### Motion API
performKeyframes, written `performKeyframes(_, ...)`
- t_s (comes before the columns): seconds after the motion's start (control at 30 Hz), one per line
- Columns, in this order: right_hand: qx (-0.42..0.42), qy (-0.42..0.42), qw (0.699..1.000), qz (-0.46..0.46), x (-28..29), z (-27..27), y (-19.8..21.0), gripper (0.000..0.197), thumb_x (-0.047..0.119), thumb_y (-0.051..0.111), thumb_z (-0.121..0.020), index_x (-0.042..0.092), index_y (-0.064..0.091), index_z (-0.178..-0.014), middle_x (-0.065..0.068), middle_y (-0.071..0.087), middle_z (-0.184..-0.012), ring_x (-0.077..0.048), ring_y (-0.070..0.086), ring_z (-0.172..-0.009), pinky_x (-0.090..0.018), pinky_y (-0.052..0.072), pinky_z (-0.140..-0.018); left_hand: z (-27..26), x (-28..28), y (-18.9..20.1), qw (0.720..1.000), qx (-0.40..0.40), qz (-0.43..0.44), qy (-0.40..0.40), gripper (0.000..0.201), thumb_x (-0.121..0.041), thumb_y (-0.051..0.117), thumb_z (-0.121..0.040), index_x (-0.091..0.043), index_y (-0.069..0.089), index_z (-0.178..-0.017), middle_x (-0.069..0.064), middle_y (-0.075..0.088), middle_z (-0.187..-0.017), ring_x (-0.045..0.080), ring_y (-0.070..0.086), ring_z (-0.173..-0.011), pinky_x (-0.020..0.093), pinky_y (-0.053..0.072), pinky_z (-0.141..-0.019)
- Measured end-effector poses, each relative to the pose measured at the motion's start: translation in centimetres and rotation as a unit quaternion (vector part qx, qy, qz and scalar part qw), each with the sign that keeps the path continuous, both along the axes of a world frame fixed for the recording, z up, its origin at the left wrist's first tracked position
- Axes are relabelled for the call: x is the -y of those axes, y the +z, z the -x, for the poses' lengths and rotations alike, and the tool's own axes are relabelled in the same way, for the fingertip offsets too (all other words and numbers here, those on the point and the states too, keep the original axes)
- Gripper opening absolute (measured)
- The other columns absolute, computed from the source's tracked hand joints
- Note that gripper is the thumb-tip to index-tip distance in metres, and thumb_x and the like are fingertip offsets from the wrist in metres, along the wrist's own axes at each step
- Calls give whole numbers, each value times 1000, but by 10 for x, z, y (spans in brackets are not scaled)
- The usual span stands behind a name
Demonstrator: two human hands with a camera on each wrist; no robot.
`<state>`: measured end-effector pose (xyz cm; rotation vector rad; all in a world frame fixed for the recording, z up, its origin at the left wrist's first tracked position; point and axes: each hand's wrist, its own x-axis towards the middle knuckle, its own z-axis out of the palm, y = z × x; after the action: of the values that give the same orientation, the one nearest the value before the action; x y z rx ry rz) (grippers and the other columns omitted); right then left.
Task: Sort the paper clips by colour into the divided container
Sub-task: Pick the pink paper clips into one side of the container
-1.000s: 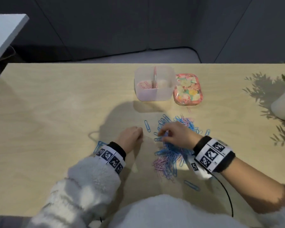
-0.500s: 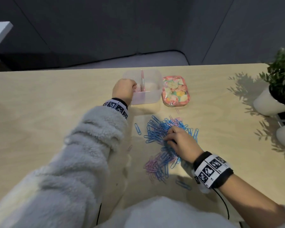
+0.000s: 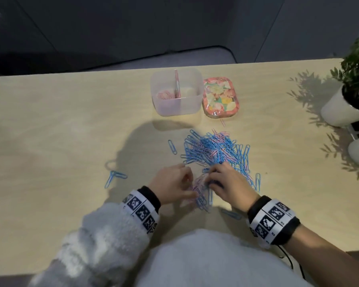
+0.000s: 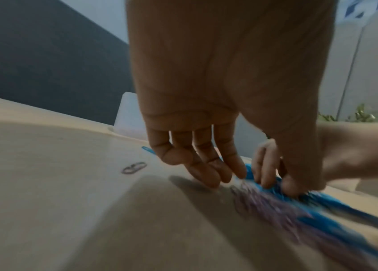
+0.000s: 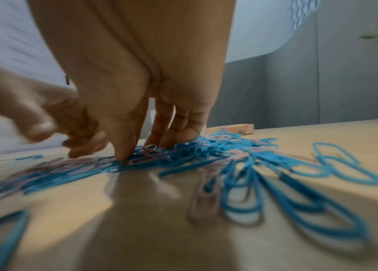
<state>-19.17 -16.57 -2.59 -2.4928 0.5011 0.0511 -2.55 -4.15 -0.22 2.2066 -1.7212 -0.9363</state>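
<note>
The wooden table (image 3: 50, 125) runs from its far edge, across the upper third of the head view, to the near edge at the bottom; its whole left half is bare, smooth pale wood. On the right edge of the frame stand two white pots (image 3: 340, 108), one holding a leafy plant (image 3: 356, 65), well apart from the work.

The divided container (image 3: 177, 104) sits upper centre, close to the far edge: a translucent, rounded-square plastic tub with a pink partition and pink clips in its left compartment. Just beside it on the right lies a flowered lid (image 3: 220, 96).

The pile of paper clips (image 3: 214, 150), thin blue and pink wire loops, sprawls at centre frame below the container. A single blue clip (image 3: 172, 147) lies just left of it, and two more blue clips (image 3: 114, 177) lie further left.

Both hands meet at the pile's lower end. The left hand (image 3: 172, 183) has loosely extended fingers (image 4: 206, 170) touching the table beside the pink clips; whether its thumb pinches a clip cannot be told. The right hand (image 3: 230, 183) presses its thumb and fingertips (image 5: 123, 146) down into the clips; a closed pinch cannot be made out.
</note>
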Motion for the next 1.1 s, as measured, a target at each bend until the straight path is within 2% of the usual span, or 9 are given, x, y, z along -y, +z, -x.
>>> performKeyframes(0.17, -10, -40, 997, 64, 15, 12, -5, 10, 16, 60, -79, 21, 68, -85, 0, 61, -91, -25, 51, -87, -34, 42, -78, 0, -16, -11, 998, -44, -1, 54, 17, -15, 65, -77, -9, 59, -92, 10, 59, -94, 26, 57, -84, 40, 48, -79)
performKeyframes(0.27, 11, -73, 993, 88, 13, 14, 1, 12, 11, 65, -77, 18, 69, -85, -2, 64, -88, -26, 53, -84, -31, 40, -75, -14, -25, -12, 995, -40, 18, 94, 17, -8, 62, -77, -8, 60, -94, 11, 60, -95, 26, 58, -87, 33, 47, -80)
performKeyframes(0.37, 25, -48, 997, 62, -10, 3, 10, 4, 16, 64, -77, 18, 67, -78, -1, 63, -78, -26, 55, -80, -33, 43, -71, -19, -31, -12, 995, -3, 35, 94, 17, -13, 63, -78, -11, 62, -94, 9, 59, -98, 24, 55, -90, 34, 45, -81)
performKeyframes(0.5, -100, 16, 994, 46, -34, -14, 14, 16, 36, 60, -78, 19, 63, -79, 0, 64, -87, -23, 53, -90, -37, 43, -78, -10, -33, -14, 992, 80, 73, 65, 21, -33, 62, -74, -20, 63, -90, 5, 59, -102, 27, 52, -91, 40, 47, -81)
performKeyframes(0.67, -97, -57, 994, -15, -33, -18, 10, 6, 19, 59, -79, 17, 62, -83, -3, 64, -91, -24, 56, -93, -31, 40, -72, 12, -25, -15, 992, 89, 84, -22, 14, -36, 65, -74, -26, 65, -83, 1, 63, -90, 27, 54, -87, 38, 42, -75)
performKeyframes(0.8, -81, -89, 992, -30, -27, -14, 6, 4, 17, 57, -80, 17, 61, -80, 1, 62, -81, -18, 54, -79, -26, 35, -64, 16, -16, -14, 989, 128, 56, -43, 8, -30, 65, -75, -24, 67, -81, 1, 64, -89, 28, 55, -89, 37, 39, -74)
performKeyframes(0.9, -18, -146, 979, -145, -12, -9, 7, 14, 10, 62, -80, 18, 58, -69, 3, 56, -64, -10, 51, -60, -25, 39, -59, 10, -13, -14, 989, 139, 32, -42, 13, -29, 58, -81, -25, 67, -90, 0, 62, -100, 26, 50, -100, 36, 35, -81)
performKeyframes(0.97, 29, -189, 959, -207, -2, -6, 9, 26, 7, 62, -83, 20, 53, -62, 8, 52, -57, 1, 49, -49, -15, 40, -54, 9, -13, -13, 988, 137, 50, -40, 14, -30, 55, -83, -25, 66, -91, 0, 61, -100, 26, 50, -99, 35, 34, -80)
performKeyframes(1.1, 31, -233, 932, -276, 12, -2, 10, 24, 2, 62, -84, 18, 55, -68, 1, 54, -60, 2, 47, -40, -17, 42, -46, 20, -5, -10, 989, 116, 78, -53, 13, -33, 61, -81, -25, 65, -91, 0, 63, -93, 25, 54, -92, 36, 38, -75)
